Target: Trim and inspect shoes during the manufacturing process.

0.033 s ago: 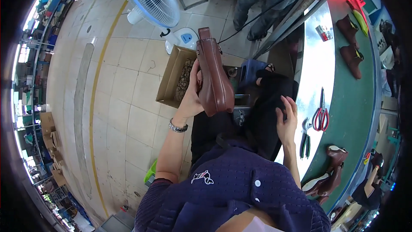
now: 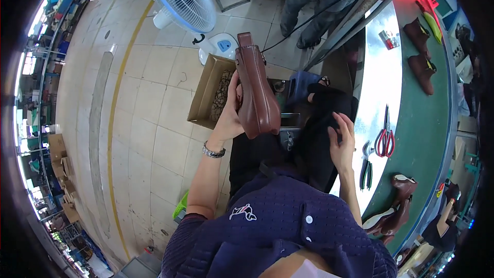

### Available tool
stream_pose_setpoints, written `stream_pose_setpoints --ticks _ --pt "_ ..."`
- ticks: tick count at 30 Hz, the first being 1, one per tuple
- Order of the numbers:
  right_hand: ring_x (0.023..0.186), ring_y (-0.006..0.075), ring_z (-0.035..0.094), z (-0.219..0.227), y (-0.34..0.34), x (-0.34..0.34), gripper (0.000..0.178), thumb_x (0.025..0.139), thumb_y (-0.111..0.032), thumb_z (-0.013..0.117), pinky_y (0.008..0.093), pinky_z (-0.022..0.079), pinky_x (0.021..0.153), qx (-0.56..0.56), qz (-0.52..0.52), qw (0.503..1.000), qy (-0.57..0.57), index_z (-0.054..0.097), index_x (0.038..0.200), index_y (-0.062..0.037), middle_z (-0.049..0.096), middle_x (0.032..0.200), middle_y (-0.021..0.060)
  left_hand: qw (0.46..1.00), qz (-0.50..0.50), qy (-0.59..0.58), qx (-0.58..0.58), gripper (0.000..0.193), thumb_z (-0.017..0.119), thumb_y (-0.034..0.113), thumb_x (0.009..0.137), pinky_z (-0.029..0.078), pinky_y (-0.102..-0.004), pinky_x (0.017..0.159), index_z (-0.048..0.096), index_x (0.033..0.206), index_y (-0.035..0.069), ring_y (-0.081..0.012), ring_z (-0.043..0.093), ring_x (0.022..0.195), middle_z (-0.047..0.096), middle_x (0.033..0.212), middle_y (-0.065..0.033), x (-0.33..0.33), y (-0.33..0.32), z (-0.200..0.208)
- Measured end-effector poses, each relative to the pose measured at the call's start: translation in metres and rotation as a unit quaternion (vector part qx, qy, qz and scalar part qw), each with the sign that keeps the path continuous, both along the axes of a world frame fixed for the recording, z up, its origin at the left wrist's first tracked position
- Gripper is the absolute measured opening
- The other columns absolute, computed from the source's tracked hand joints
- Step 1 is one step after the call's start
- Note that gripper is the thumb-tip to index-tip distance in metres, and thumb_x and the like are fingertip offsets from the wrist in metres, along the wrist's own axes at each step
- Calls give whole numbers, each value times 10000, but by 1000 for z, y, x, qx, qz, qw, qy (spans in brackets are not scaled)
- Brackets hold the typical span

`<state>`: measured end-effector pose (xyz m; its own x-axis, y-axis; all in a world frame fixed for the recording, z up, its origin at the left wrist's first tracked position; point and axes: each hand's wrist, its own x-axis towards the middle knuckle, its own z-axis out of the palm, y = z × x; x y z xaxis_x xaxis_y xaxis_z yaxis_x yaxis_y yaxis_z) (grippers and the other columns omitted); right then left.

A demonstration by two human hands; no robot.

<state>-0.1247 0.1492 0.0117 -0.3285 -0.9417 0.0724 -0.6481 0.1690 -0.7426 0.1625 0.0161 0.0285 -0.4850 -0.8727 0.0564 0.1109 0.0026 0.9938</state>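
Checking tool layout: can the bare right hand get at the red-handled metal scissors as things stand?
Probably yes: the right hand looks empty, and the scissors lie to its right on the green-and-silver workbench. Dark-handled metal pliers lie partly between, flat, so the way over looks free.

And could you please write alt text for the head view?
A person's left hand holds a brown leather boot; the right hand is open and empty. To the right, a red-handled tool and brown footwear lie on a bench; ahead stands a fan.
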Motion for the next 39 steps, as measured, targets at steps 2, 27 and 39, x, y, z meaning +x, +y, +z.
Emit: stream_pose_setpoints --ticks 2,27,39 --pt "1107 289 580 19 -21 15 340 878 -32 623 338 485 891 -30 62 993 -91 616 1216 -64 561 1247 133 1000 3 3 22 1313 883 90 620 242 -393 1153 -63 1529 128 -248 278 1417 246 1541 -131 2 0 1" --pt "1197 328 553 130 -117 87 1042 742 -454 796 417 512 951 113 370 871 -302 249 1458 69 550 1270 272 985 78 112 109 728 750 403 817 456 -316 925 357 1336 77 -156 525 1060 514 1168 -68 -18 -4 79" --pt "663 377 660 155 -130 98 722 831 -312 725 384 525 632 80 401 902 -137 423 1291 155 644 784 259 985 105 85 112 605 753 331 819 463 -277 860 445 1260 54 -121 529 957 537 1063 -43 -19 -19 81"
